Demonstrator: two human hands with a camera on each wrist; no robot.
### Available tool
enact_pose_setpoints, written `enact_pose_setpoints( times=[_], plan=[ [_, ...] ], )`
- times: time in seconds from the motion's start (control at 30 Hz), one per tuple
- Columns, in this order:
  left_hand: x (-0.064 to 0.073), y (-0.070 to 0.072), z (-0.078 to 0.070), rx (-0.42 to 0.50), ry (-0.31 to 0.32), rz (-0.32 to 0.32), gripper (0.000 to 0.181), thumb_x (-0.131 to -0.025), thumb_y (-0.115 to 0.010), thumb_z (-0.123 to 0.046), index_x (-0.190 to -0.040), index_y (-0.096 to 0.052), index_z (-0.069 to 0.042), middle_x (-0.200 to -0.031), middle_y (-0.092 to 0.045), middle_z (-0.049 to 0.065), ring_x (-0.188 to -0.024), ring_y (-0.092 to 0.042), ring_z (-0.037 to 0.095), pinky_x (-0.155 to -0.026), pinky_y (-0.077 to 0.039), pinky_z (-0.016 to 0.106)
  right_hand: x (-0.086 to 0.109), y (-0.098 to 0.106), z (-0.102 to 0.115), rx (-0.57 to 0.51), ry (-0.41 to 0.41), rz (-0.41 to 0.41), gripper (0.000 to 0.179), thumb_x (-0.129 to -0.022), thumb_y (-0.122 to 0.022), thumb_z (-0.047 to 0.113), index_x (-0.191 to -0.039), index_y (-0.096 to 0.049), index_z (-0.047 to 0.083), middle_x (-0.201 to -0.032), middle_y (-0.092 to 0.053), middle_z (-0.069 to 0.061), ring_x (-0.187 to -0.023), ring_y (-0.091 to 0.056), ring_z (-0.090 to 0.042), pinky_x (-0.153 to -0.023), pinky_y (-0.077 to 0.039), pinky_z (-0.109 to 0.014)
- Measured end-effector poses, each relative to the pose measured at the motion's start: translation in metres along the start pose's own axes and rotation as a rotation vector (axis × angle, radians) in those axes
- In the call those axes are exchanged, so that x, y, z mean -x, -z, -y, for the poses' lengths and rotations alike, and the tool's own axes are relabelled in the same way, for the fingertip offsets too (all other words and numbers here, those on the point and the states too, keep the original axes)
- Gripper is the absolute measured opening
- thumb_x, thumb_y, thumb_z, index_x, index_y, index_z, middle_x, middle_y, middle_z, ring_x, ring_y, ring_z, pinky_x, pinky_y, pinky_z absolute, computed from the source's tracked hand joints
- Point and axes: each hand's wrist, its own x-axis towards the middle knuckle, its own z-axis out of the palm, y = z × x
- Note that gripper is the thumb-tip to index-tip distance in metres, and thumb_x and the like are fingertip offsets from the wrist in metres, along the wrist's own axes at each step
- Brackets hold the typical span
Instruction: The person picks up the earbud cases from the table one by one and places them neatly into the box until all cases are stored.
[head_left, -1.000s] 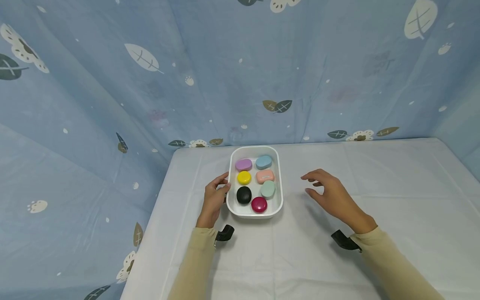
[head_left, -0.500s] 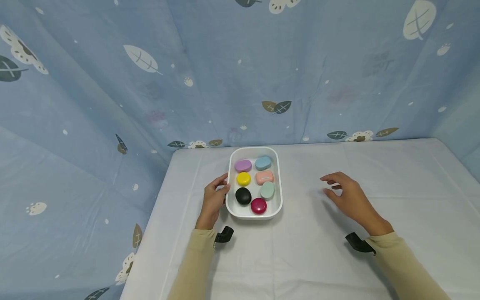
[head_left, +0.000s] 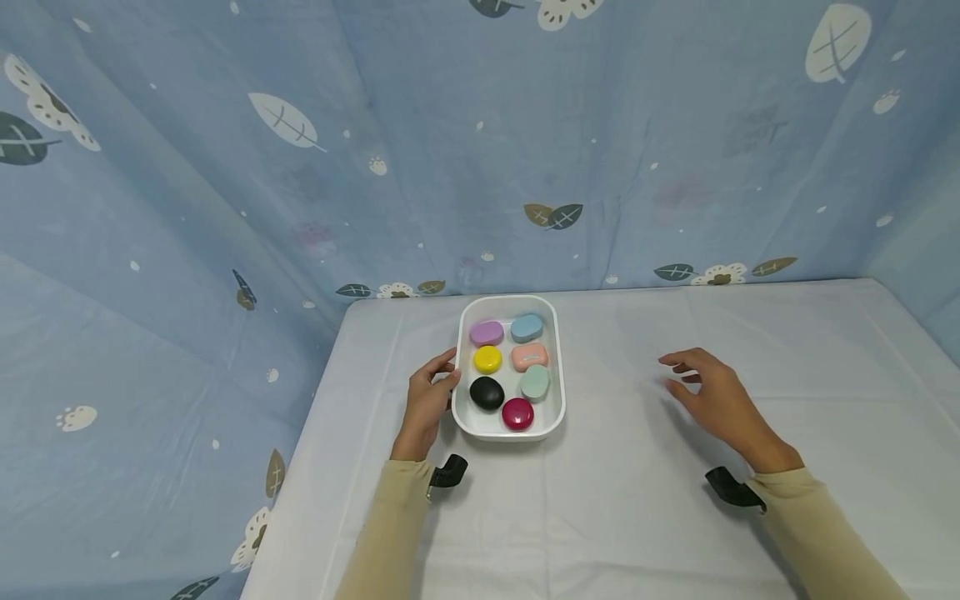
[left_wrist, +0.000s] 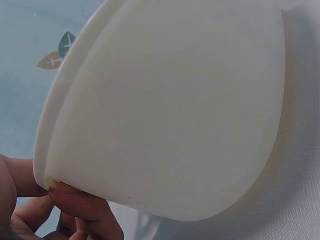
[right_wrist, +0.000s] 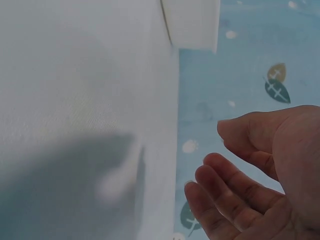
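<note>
My left hand (head_left: pixel 426 408) grips the left rim of a white tray (head_left: pixel 560 367), with thumb and fingers at its edge. Up close in the left wrist view, a fingertip presses the tray's wall (left_wrist: pixel 165 110) just under the rim. Inside lie several soap-like bars: purple (head_left: pixel 487 333), blue (head_left: pixel 527 327), yellow (head_left: pixel 487 359), pink (head_left: pixel 529 357), pale green (head_left: pixel 535 383), black (head_left: pixel 487 393) and dark red (head_left: pixel 517 414). My right hand (head_left: pixel 727 404) hovers to the right of the tray, fingers loosely bent, holding nothing.
A white cloth (head_left: pixel 615 517) covers the table. Behind and to the left hangs a blue curtain (head_left: pixel 435 167) printed with leaves. Black camera mounts (head_left: pixel 448 472) sit at both wrists. The tray stands near the table's back left.
My right hand has moved away to the right, farther from the tray, with nothing in it. My left hand and the tray with its bars stay in place.
</note>
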Motion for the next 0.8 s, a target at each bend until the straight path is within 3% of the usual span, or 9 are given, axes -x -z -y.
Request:
enact_pose_setpoints(
  times=[0.8],
  plan=[
    [-0.001,0.0,-0.002,0.002,0.016,-0.011,0.043,-0.105,-0.061,-0.004,-0.148,-0.063,-0.01,-0.124,-0.053,0.012,-0.088,-0.057,0.019,-0.065,-0.054,0.024,0.005,0.011,-0.016,0.036,-0.097,0.047,0.038,-0.092,-0.073,-0.008,-0.129,-0.065,-0.009,-0.126,-0.061,-0.03,-0.109,-0.063,-0.048,-0.091,-0.054,-0.064]
  ],
)
